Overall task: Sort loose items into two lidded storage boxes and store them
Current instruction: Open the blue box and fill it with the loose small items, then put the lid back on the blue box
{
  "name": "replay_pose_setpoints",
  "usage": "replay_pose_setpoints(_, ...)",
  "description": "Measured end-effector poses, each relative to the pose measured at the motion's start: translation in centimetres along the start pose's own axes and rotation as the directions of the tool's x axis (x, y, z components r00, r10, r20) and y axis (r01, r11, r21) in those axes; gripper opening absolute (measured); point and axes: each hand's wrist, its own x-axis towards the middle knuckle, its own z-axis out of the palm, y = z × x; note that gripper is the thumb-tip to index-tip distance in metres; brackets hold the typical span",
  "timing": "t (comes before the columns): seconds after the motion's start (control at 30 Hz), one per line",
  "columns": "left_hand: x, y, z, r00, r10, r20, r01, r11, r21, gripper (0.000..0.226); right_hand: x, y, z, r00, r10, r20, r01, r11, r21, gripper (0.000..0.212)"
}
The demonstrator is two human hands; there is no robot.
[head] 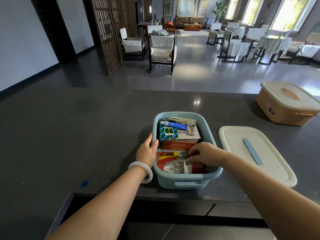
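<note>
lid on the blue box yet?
No, the blue box is open, and its white lid lies flat on the counter to its right.

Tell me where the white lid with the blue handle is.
In the head view, the white flat plastic lid lies on the dark grey counter, just right of the open light-blue plastic box, nearer than the lidded peach box.
</note>
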Motion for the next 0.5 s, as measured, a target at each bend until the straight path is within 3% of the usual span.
replay_pose_setpoints(0.17,0.2,0.2,-0.2,1.000,-0.013,0.020,0.012,0.999,0.041,0.049,0.0,-0.2,-0.1,0.996,0.044,-0.084,-0.043,0.999,0.018,0.026)
replay_pose_setpoints(0.27,0.4,0.7,-0.5,1.000,0.013,0.016,-0.016,0.975,0.220,0.052,-0.1,0.0,-0.3,0.989,0.067,-0.134,-0.049,0.990,0.134,0.020)
replay_pose_setpoints(0.33,0.2,1.3,-0.7,0.997,0.079,-0.022,-0.065,0.925,0.375,0.050,-0.2,0.1,-0.5,0.982,0.075,-0.174,-0.046,0.985,0.169,0.021)
replay_pose_setpoints(0.43,0.0,2.1,-0.5,0.958,0.283,-0.045,-0.199,0.772,0.604,0.041,-0.3,0.2,-0.7,0.971,0.086,-0.222,-0.047,0.984,0.174,0.022)
replay_pose_setpoints(0.5,0.2,2.6,0.1,0.928,0.373,-0.005,-0.276,0.694,0.665,0.041,-0.4,0.3,-0.9,0.964,0.101,-0.246,-0.059,0.983,0.172,0.020)
